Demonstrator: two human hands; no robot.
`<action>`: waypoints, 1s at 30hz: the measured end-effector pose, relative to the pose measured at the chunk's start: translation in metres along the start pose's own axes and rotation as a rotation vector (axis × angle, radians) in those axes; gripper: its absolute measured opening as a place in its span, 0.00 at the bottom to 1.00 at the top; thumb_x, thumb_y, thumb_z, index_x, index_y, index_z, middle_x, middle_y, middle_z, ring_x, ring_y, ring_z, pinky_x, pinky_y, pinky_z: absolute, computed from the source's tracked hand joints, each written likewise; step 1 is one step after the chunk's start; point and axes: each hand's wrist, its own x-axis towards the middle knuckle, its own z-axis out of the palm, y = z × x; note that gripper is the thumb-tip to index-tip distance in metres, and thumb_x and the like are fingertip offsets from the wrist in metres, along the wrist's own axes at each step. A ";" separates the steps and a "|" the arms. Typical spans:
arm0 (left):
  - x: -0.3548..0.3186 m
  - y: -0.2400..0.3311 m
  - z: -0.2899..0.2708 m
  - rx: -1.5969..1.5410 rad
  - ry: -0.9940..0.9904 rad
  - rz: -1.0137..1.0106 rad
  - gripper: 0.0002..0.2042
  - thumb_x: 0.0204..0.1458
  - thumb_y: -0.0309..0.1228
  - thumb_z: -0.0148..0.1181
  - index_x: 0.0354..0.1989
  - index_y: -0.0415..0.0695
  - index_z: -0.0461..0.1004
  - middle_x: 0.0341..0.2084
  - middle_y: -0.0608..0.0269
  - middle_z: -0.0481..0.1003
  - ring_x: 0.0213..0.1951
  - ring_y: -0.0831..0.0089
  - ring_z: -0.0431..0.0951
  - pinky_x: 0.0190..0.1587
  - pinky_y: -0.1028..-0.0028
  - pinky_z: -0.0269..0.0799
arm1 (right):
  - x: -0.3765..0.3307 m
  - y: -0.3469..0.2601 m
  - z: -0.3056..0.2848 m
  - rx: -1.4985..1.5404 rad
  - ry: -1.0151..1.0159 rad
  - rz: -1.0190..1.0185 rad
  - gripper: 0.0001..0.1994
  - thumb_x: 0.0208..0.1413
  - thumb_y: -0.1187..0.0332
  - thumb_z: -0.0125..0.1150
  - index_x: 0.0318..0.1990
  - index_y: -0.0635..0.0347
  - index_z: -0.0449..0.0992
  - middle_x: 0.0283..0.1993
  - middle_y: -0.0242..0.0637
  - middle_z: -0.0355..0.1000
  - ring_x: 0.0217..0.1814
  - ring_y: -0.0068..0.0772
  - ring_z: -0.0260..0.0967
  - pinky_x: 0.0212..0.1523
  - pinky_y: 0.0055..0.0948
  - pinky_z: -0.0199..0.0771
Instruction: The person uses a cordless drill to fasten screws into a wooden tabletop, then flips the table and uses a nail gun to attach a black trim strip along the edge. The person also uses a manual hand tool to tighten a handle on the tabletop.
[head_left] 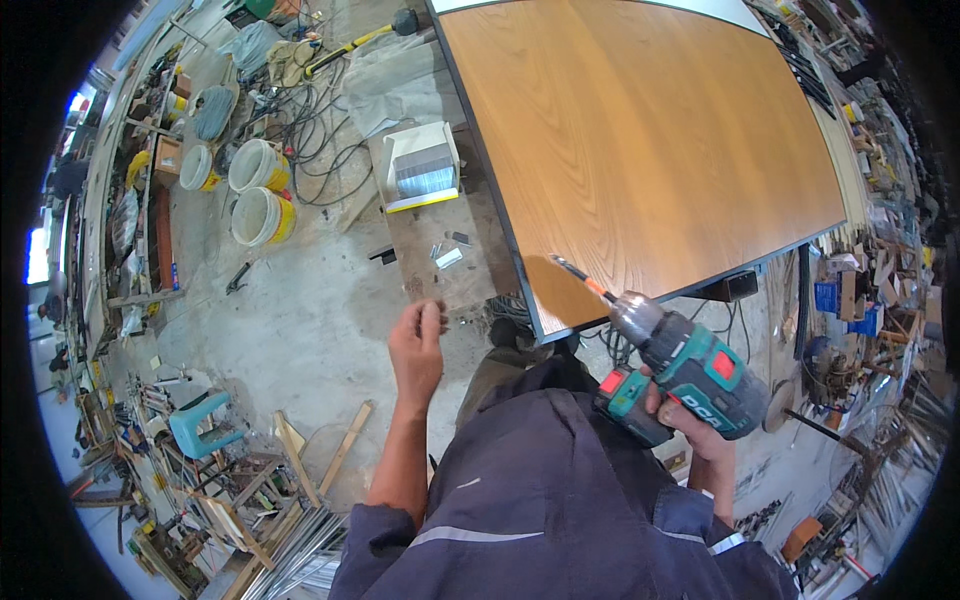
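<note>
My right hand (pixel 692 422) is wrapped around the handle of a green and black cordless drill (pixel 700 365). From its chuck a drill bit (pixel 572 268) with an orange section points up and left, over the near corner of a wood-grain panel (pixel 650 140) with a dark edge. My left hand (pixel 416 350) is raised to the left of the panel, its fingers curled together; whatever they may pinch is too small to make out. Beyond it, a low board (pixel 455 225) carries a small white piece (pixel 449 258), some slim metal bits and an open box (pixel 420 165) of thin metal strips.
Several white buckets (pixel 258 217) stand on the floor at the left, near tangled black cables (pixel 320 130). A teal stool (pixel 200 420) and wooden strips (pixel 345 445) lie lower left. Cluttered shelves and tools line the right side, with a metal rod (pixel 825 430) behind the drill.
</note>
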 end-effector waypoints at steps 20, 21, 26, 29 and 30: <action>-0.189 0.002 0.022 -0.579 -0.648 -0.586 0.29 0.70 0.55 0.41 0.60 0.39 0.68 0.51 0.52 0.77 0.50 0.62 0.79 0.53 0.64 0.75 | -0.038 0.110 0.035 -0.537 -0.391 -0.369 0.28 0.46 0.70 0.74 0.57 0.66 0.73 0.54 0.49 0.77 0.55 0.50 0.77 0.55 0.38 0.77; -0.198 0.000 0.024 -0.620 -0.569 -0.710 0.29 0.69 0.56 0.41 0.59 0.40 0.69 0.51 0.53 0.77 0.49 0.63 0.80 0.53 0.64 0.75 | -0.045 0.125 0.039 -0.547 -0.418 -0.354 0.28 0.46 0.70 0.73 0.57 0.66 0.73 0.55 0.49 0.76 0.55 0.51 0.77 0.55 0.38 0.76; -0.215 -0.013 0.029 -0.702 -0.420 -1.007 0.26 0.67 0.56 0.48 0.55 0.43 0.71 0.47 0.59 0.78 0.46 0.66 0.80 0.51 0.62 0.75 | -0.061 0.167 0.048 -0.630 -0.537 -0.254 0.29 0.45 0.77 0.67 0.60 0.68 0.71 0.57 0.53 0.73 0.60 0.57 0.72 0.59 0.40 0.73; -0.220 -0.032 0.020 -0.718 -0.402 -1.062 0.23 0.65 0.51 0.53 0.52 0.42 0.72 0.45 0.59 0.78 0.46 0.67 0.79 0.51 0.61 0.75 | -0.068 0.175 0.055 -0.673 -0.589 -0.227 0.30 0.45 0.81 0.64 0.60 0.69 0.70 0.59 0.54 0.70 0.61 0.59 0.70 0.60 0.42 0.72; -0.222 -0.038 0.019 -0.728 -0.399 -1.077 0.21 0.65 0.50 0.54 0.51 0.42 0.72 0.44 0.59 0.78 0.46 0.67 0.79 0.51 0.61 0.75 | -0.070 0.174 0.057 -0.696 -0.596 -0.224 0.30 0.45 0.81 0.64 0.60 0.69 0.70 0.60 0.54 0.69 0.62 0.59 0.70 0.60 0.42 0.72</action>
